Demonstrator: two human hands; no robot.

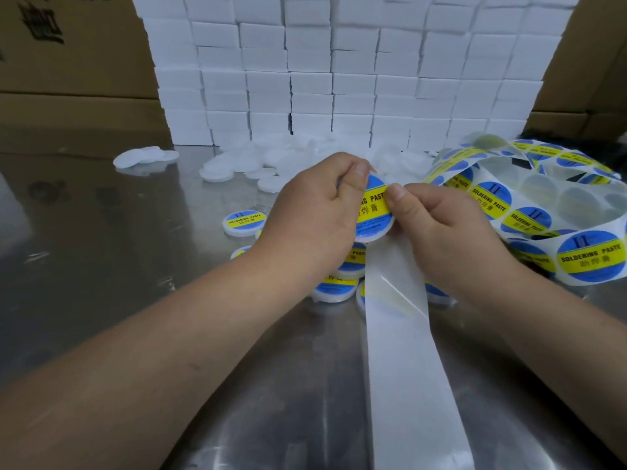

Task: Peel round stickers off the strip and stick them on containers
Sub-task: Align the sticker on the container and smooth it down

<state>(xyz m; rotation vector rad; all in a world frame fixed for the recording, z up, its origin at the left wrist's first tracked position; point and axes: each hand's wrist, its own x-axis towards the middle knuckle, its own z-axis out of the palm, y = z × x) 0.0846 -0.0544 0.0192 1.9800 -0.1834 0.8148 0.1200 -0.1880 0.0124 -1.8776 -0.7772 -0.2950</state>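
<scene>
- A bare backing strip (403, 351) runs up the steel desk (135, 266) from its near edge.
- The left hand (315, 212) and right hand (437, 228) both pinch one round container (371, 236), with the right thumb on its sticker (375, 208).
- Labelled containers (243, 223) lie beneath them, and the sticker strip (529, 212) coils to the right.
- Farther off are plain containers (146, 157) and stacked white boxes (339, 79).

- A wall of small white cardboard boxes (339, 79), stacked far across the table.
- Big brown corrugated cartons, far left (68, 62) and far right (597, 56).
- A shiny steel tabletop (101, 266) underneath, scuffed.
</scene>
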